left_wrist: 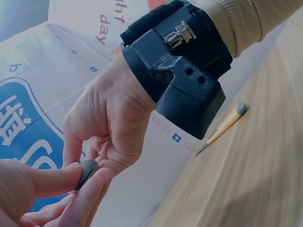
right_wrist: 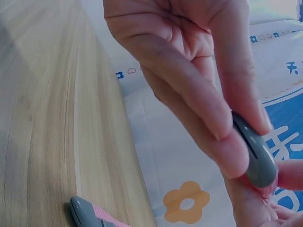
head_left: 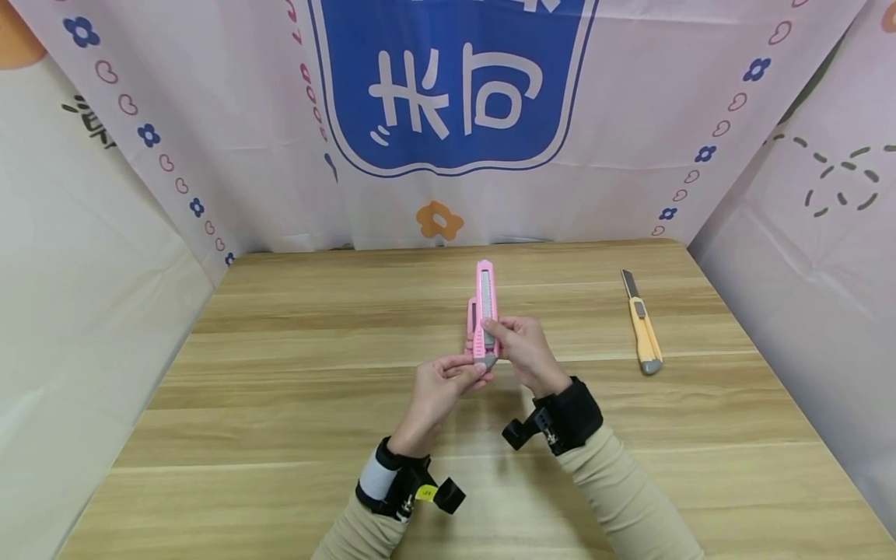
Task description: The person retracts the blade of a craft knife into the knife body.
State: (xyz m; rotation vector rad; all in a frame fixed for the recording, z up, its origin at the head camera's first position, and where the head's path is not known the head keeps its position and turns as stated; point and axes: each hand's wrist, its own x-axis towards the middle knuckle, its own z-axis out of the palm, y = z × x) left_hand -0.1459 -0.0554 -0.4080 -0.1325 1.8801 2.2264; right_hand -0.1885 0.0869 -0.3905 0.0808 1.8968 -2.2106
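Observation:
In the head view, a pink utility knife [head_left: 484, 299] with a grey end cap stands raised between both hands over the table. My left hand [head_left: 437, 389] pinches its grey cap [left_wrist: 87, 172] between thumb and fingers. Higher on the body, my right hand [head_left: 528, 354] grips the knife, its thumb lying on the front face. No blade shows past the tip. Partly hidden behind it is a second pink knife [head_left: 472, 309], which lies on the table; the right wrist view shows its grey end [right_wrist: 83, 211].
A yellow utility knife [head_left: 644, 334], its blade out and pointing away, lies to the right on the wooden table [head_left: 280, 373]. Printed cloth [head_left: 280, 194] hangs behind the far edge and along both sides.

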